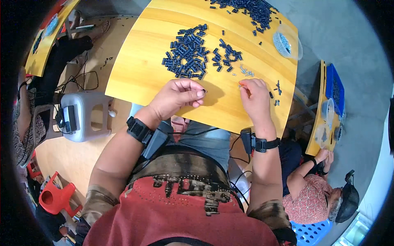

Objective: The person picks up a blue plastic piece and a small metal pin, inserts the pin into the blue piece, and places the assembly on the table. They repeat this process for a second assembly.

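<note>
My left hand (177, 97) is closed in a pinch over the near edge of the yellow table (137, 61). A small black piece (204, 90) shows at its fingertips, mostly hidden by the thumb. To the right, my right hand (256, 100) has thumb and forefinger together on a tiny silver pin (240, 86). Several loose silver pins (247, 73) lie just beyond it. Past my left hand is a heap of short black plastic pieces (186, 53), with a smaller cluster of black pieces (227, 55) beside it. A few pieces (278, 88) lie right of my right hand.
A larger black heap (256, 14) covers the far edge, near a clear tub (283, 43) of small parts. At right, a co-worker (310, 197) sits at another table with a blue tray (335, 88). A grey stool (84, 117) and cables stand left; a red stool (57, 194) is lower left.
</note>
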`<action>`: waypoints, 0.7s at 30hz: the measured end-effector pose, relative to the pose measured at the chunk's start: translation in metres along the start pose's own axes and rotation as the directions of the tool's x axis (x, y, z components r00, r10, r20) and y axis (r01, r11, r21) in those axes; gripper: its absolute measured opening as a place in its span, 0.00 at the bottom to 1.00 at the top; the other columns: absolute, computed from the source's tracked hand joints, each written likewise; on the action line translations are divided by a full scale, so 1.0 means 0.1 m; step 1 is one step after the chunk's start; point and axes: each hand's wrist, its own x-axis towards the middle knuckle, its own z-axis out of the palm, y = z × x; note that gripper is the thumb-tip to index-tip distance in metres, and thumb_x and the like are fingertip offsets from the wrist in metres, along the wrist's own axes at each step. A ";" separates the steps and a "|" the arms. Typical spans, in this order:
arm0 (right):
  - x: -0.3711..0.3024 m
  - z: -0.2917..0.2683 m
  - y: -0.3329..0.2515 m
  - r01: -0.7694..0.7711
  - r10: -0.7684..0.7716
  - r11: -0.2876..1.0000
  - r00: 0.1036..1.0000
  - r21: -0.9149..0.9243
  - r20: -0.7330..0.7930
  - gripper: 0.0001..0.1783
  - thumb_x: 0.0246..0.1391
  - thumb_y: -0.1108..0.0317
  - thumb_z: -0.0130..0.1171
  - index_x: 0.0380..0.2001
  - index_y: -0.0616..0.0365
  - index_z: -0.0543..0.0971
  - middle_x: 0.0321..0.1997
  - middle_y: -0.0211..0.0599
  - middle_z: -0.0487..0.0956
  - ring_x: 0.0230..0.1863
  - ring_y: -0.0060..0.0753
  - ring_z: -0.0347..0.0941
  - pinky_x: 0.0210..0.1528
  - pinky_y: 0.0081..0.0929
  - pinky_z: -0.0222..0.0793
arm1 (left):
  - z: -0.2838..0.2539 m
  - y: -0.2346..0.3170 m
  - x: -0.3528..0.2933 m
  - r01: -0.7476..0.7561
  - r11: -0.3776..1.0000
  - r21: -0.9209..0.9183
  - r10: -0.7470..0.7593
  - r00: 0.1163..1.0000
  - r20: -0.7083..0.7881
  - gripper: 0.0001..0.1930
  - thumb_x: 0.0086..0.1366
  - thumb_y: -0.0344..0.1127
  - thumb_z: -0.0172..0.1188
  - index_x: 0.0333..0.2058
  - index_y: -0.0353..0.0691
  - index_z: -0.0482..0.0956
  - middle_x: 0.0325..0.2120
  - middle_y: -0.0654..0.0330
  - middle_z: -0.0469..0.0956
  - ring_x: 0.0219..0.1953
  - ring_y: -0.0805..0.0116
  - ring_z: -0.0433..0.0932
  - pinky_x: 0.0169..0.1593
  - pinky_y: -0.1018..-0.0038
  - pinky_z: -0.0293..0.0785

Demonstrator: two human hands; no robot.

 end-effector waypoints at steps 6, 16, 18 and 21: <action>-0.02 0.06 0.00 0.035 -0.035 0.999 0.999 -0.023 -0.005 0.06 0.42 0.79 0.57 0.29 0.62 0.77 0.29 0.43 0.75 0.35 0.47 0.69 0.39 0.37 0.68 | 0.01 0.01 -0.02 0.004 1.000 0.007 -0.004 1.000 -0.007 0.06 0.61 0.28 0.59 0.38 0.35 0.77 0.33 0.60 0.78 0.32 0.74 0.77 0.37 0.79 0.75; -0.03 0.03 0.01 0.019 -0.019 1.000 1.000 0.007 0.008 0.06 0.42 0.78 0.58 0.28 0.62 0.77 0.28 0.44 0.74 0.35 0.48 0.69 0.39 0.38 0.68 | 0.02 0.01 -0.03 -0.010 1.000 0.016 0.010 1.000 -0.005 0.07 0.61 0.29 0.59 0.38 0.35 0.77 0.33 0.60 0.78 0.32 0.74 0.77 0.38 0.79 0.75; -0.02 0.04 0.00 0.043 -0.043 0.999 0.999 0.006 0.006 0.06 0.42 0.77 0.58 0.28 0.62 0.77 0.28 0.44 0.74 0.35 0.48 0.69 0.39 0.37 0.68 | 0.03 0.01 -0.04 -0.005 1.000 0.019 0.005 1.000 -0.014 0.07 0.61 0.29 0.59 0.38 0.35 0.77 0.33 0.60 0.78 0.32 0.74 0.77 0.38 0.79 0.75; 0.01 0.04 -0.01 0.021 -0.021 1.000 0.999 0.010 0.036 0.05 0.43 0.76 0.58 0.27 0.61 0.76 0.28 0.43 0.74 0.35 0.48 0.69 0.40 0.37 0.67 | 0.02 0.01 -0.05 -0.012 1.000 0.010 0.012 1.000 -0.008 0.07 0.61 0.29 0.59 0.38 0.35 0.77 0.33 0.60 0.78 0.32 0.73 0.77 0.38 0.79 0.74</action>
